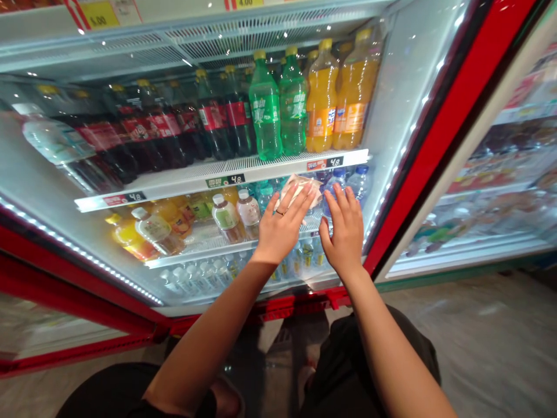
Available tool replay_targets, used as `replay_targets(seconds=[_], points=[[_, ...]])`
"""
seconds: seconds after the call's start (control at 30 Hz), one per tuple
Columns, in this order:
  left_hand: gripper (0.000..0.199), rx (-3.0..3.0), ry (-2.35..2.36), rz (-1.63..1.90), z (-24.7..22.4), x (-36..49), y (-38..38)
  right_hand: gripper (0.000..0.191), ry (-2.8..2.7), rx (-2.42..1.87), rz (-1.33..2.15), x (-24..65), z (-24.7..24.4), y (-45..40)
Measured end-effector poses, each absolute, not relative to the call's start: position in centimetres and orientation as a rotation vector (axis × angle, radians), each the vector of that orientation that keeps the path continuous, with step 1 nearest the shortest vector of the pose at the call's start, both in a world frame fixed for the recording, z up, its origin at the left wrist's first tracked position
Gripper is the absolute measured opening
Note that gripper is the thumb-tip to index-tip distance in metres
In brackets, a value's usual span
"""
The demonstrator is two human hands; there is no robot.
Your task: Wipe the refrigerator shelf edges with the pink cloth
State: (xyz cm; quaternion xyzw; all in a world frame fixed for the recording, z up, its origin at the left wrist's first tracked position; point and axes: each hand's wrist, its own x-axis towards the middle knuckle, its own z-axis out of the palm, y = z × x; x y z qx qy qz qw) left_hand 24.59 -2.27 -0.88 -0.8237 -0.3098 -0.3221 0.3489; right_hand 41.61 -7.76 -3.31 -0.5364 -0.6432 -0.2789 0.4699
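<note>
My left hand point(285, 223), with a ring on one finger, presses a crumpled pale tissue point(300, 184) under its outstretched fingers. It is in front of the middle shelf of a drinks cooler, apparently against a glass pane. Beside it on the right, my right hand point(343, 232) is open and empty, fingers spread and pointing up. Behind its fingertips stand blue-capped bottles point(359, 184). Left of my left hand are white-capped bottles point(228, 217) on the same shelf. The tissue hides some of the bottles behind it.
The upper shelf point(270, 169) carries cola bottles point(213, 119), green bottles point(265, 110) and orange soda bottles point(322, 101). Small water bottles point(195, 278) line the bottom. A red frame point(452, 116) borders the right side, with another cooler point(483, 191) beyond. Grey floor point(478, 337) lies below.
</note>
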Motion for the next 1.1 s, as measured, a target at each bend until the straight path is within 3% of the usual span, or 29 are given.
replay_targets(seconds=[0.7, 1.1], points=[[0.082, -2.169, -0.793, -0.834, 0.4, 27.4, -2.0, 0.077, -1.476, -1.338, -0.655, 42.8, -4.1, -7.2], [0.085, -2.196, -0.773, -0.805, -0.5, 26.7, -2.2, 0.091, -1.459, -1.364, -0.667, 43.0, -4.1, -7.3]])
